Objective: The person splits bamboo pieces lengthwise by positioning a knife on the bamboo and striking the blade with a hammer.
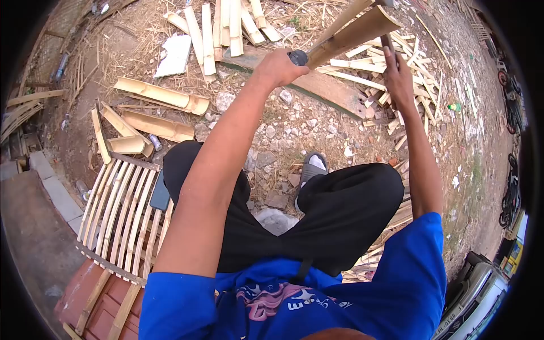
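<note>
A thick bamboo piece [362, 35] stands tilted up ahead of me, with a second length [343, 18] spread apart from it. My left hand [280, 68] is closed around the black handle [298, 57] of what looks like a knife, its dark blade lying between the two lengths. On the right, my right hand [399, 82] grips a hammer [387, 43] by its handle, the head near the bamboo's upper end at the top edge of the view. Beneath the bamboo lies a long wooden plank [317, 88].
Narrow bamboo strips [422, 85] are heaped at the right. Split bamboo halves [161, 96] lie at the left, more at the top. A slatted bamboo rack [122, 212] carries a phone-like dark object [161, 191]. Stones dot the ground; a parked vehicle [476, 294] stands lower right.
</note>
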### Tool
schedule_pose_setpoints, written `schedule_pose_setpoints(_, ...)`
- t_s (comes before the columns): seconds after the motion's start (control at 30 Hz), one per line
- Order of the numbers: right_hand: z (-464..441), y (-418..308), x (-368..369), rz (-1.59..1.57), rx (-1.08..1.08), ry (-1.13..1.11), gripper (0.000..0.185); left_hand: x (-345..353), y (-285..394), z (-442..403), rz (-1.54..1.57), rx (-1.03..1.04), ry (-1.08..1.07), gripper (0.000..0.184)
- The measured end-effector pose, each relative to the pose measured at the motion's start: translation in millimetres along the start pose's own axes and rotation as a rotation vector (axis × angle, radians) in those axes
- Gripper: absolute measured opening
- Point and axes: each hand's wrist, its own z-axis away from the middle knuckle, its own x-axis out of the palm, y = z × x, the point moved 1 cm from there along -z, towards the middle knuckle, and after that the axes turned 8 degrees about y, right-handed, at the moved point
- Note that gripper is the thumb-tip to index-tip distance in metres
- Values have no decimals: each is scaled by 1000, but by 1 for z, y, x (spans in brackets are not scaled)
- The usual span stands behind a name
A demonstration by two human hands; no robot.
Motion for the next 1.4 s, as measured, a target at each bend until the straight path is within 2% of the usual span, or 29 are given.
schedule_pose_setpoints(0.07,-6,-38,-26,-175,-36,159,48,0,0,2,-7,-7,-31,50)
schedule_pose_setpoints(0.1,-17,-43,-40,-331,-130,130,42,-2,1,3,-16,-5,-37,52)
schedule_pose_setpoints(0.13,-16,-61,-50,-412,-154,197,40,-3,0,2,-26,-4,-42,55)
schedule_pose_setpoints(0.23,-22,-58,-53,-707,-242,308,46,-2,-3,1,-3,7,-24,55)
schedule_pose_setpoints(0.3,-12,-18,-15,-687,-232,386,46,0,-6,-1,-11,12,-17,56)
schedule_pose_setpoints(0.33,-2,21,0,-424,-105,231,50,2,-5,-3,-14,21,-11,56)
schedule_pose_setpoints(0.37,16,34,13,46,-154,134,53,2,-6,-6,14,9,5,54)
schedule_pose_setpoints(0.4,14,73,25,262,-167,-100,53,4,-9,-6,36,-1,13,53)
schedule_pose_setpoints(0.47,18,79,23,302,-79,-222,49,18,-24,-8,13,-10,36,52)
schedule_pose_setpoints(0.5,31,69,24,277,45,-256,48,37,-41,-12,-22,-12,69,52)
schedule_pose_setpoints(0.57,41,96,27,353,-30,-256,49,52,-39,-10,-115,-19,25,53)
schedule_pose_setpoints(0.63,57,108,23,324,23,-245,49,43,-21,3,-260,-34,-96,53)
schedule_pose_setpoints(0.67,62,113,17,307,51,-221,49,42,-18,6,-290,10,-75,49)
schedule_pose_setpoints(0.77,81,123,0,199,104,-172,48,35,-8,11,-334,52,-122,52)
schedule_pose_setpoints(0.9,102,112,-30,149,216,-92,48,17,12,17,-228,89,-37,46)
schedule_pose_setpoints(0.97,113,81,-51,17,316,-58,48,-1,22,21,-110,66,-31,41)
schedule_pose_setpoints(1.07,118,59,-76,-67,321,-63,37,-36,35,32,-1,-95,-109,43)
schedule_pose_setpoints(1.13,123,42,-86,-110,283,-44,35,-49,34,36,37,-168,-151,49)
schedule_pose_setpoints(1.2,126,27,-90,-161,245,-37,29,-30,16,40,17,-90,-52,49)
schedule_pose_setpoints(1.23,126,16,-91,-166,148,-13,28,-28,18,44,3,-45,-5,50)
schedule_pose_setpoints(1.33,130,-9,-89,-157,-63,24,25,-23,19,40,-80,-21,-60,50)
schedule_pose_setpoints(1.37,129,-14,-85,-110,-71,-4,30,-23,20,37,-115,2,-78,49)
schedule_pose_setpoints(1.4,128,-24,-78,-21,-187,24,33,-23,22,36,-111,-2,-71,50)
